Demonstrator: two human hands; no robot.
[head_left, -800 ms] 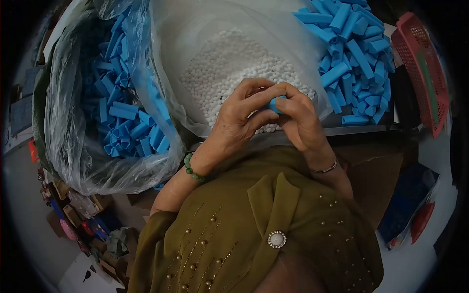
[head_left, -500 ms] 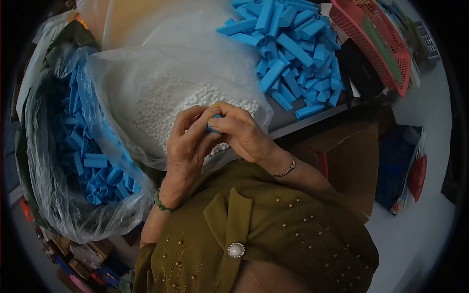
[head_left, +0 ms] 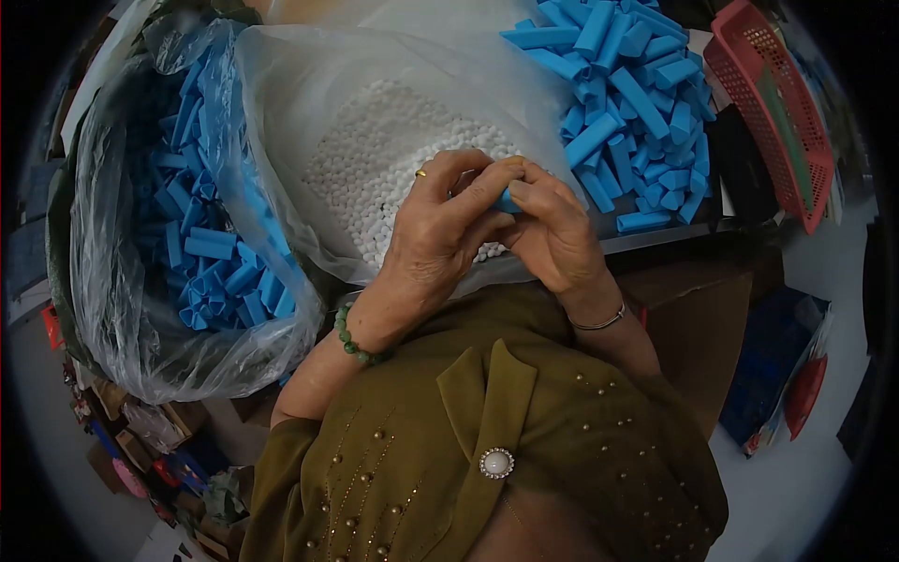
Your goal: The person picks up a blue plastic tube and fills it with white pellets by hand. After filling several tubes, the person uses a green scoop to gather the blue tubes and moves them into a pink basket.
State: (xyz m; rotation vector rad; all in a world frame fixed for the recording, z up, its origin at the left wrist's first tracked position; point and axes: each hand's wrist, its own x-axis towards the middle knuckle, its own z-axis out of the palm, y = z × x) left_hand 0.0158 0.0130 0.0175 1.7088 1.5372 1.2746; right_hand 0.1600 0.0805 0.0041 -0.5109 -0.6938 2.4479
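Note:
My left hand (head_left: 435,225) and my right hand (head_left: 554,228) meet over the near edge of the white balls (head_left: 375,140), which lie on clear plastic. Between my fingertips is a small blue piece (head_left: 507,200), mostly covered by the fingers. Both hands pinch it. A pile of blue pieces (head_left: 646,112) rises to the right of my hands. More blue pieces (head_left: 211,244) fill a plastic-lined bag (head_left: 112,309) at the left.
A pink perforated basket (head_left: 758,84) stands at the upper right, beside a black object (head_left: 743,164). Below the table edge are a brown cardboard box (head_left: 698,328) and a dark blue bag (head_left: 770,361). Assorted items lie at the lower left.
The view has shifted, so the surroundings appear farther right. My hands also appear farther right and higher, still together around the blue piece. A ring on my left hand now shows.

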